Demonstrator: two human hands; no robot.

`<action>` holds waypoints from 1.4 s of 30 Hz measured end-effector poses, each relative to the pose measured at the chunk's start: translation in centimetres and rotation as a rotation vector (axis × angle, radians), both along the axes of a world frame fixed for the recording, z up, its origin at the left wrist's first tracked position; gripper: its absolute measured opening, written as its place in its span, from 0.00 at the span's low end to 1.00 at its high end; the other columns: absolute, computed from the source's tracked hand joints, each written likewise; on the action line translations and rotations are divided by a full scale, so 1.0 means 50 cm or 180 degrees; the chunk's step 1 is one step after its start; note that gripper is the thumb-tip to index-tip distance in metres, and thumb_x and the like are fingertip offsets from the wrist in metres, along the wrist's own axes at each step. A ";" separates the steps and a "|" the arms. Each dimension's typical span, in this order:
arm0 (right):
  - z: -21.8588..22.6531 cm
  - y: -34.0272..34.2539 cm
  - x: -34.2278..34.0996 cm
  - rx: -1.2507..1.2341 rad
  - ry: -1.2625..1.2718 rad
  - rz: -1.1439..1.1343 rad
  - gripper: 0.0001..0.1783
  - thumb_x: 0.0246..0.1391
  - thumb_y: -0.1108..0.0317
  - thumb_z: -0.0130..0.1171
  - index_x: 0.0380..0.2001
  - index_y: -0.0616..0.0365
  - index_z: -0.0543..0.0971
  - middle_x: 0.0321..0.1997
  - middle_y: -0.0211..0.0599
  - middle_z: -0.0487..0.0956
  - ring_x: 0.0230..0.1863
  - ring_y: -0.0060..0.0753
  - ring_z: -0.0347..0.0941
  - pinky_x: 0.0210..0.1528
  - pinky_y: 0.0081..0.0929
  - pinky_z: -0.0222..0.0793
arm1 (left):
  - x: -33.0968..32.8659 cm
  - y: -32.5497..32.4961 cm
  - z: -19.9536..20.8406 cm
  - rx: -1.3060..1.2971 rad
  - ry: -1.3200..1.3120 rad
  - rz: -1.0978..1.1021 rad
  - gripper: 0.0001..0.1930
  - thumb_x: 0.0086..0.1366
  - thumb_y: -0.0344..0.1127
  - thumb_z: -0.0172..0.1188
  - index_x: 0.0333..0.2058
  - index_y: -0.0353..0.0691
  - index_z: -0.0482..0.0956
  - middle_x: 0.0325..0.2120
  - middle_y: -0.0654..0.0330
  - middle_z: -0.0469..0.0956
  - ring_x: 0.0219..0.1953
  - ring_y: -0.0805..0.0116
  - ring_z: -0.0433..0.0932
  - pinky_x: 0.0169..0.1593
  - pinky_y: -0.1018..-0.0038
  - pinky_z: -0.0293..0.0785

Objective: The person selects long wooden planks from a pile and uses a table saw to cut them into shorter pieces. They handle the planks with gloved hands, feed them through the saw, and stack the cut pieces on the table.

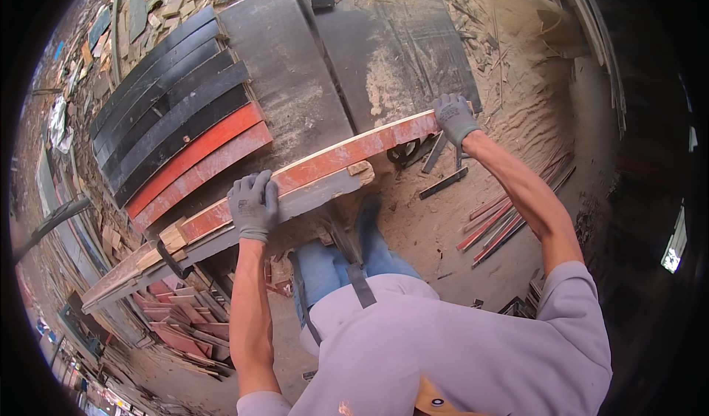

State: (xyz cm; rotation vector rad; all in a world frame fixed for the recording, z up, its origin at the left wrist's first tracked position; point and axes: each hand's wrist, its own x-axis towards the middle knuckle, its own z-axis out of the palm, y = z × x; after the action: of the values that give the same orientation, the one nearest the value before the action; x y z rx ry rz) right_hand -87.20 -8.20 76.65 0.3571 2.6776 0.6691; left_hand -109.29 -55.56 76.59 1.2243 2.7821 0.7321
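A long strip of red-faced plywood (340, 160), with a pale raw edge, lies slanting across the near side of a dark worktable (284, 54). My left hand (253, 203), in a grey glove, is closed over the strip near its left end. At its far right end my right hand (454, 118), gloved the same way, grips the strip by the table's right corner. Below the strip runs a worn grey plank (310, 196) with a chipped right end. Beside the strip's left end sits a pale wood block (173, 235). My fingertips are partly hidden.
Several black and red boards (188, 139) lie side by side on the table's left. A narrow dark slot (332, 76) crosses the tabletop. A dark clamp (171, 259) hooks round the plank's left part. Offcuts (192, 320) and red-edged strips (495, 231) lie on the sawdusty floor.
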 end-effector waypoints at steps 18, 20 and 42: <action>0.026 -0.014 0.011 -0.0179 0.0121 0.0033 0.18 0.55 0.70 0.61 0.50 0.60 0.77 0.51 0.50 0.80 0.54 0.50 0.78 0.53 0.44 0.76 | 0.009 -0.002 -0.028 0.0190 0.0459 0.0018 0.11 0.68 0.41 0.61 0.44 0.49 0.86 0.35 0.60 0.80 0.42 0.57 0.78 0.48 0.60 0.71; 0.037 -0.022 0.006 -0.0324 0.0135 -0.0061 0.21 0.52 0.70 0.64 0.51 0.61 0.77 0.52 0.51 0.80 0.55 0.52 0.78 0.54 0.45 0.76 | 0.011 -0.005 -0.034 0.0191 0.0445 0.0027 0.10 0.68 0.42 0.61 0.44 0.49 0.86 0.35 0.60 0.80 0.42 0.57 0.78 0.48 0.60 0.71; 0.050 -0.024 0.039 -0.0607 0.0214 -0.0212 0.21 0.52 0.72 0.63 0.51 0.61 0.76 0.50 0.55 0.80 0.56 0.58 0.78 0.55 0.47 0.76 | 0.012 -0.007 -0.055 0.0089 0.0606 0.0112 0.13 0.70 0.46 0.59 0.46 0.51 0.86 0.38 0.60 0.81 0.46 0.57 0.79 0.51 0.60 0.72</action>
State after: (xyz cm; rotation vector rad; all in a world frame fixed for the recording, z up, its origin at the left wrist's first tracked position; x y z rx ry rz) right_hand -85.26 -9.41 79.17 0.4214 2.7506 0.3843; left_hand -108.66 -55.91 73.84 1.3192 2.9610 0.6934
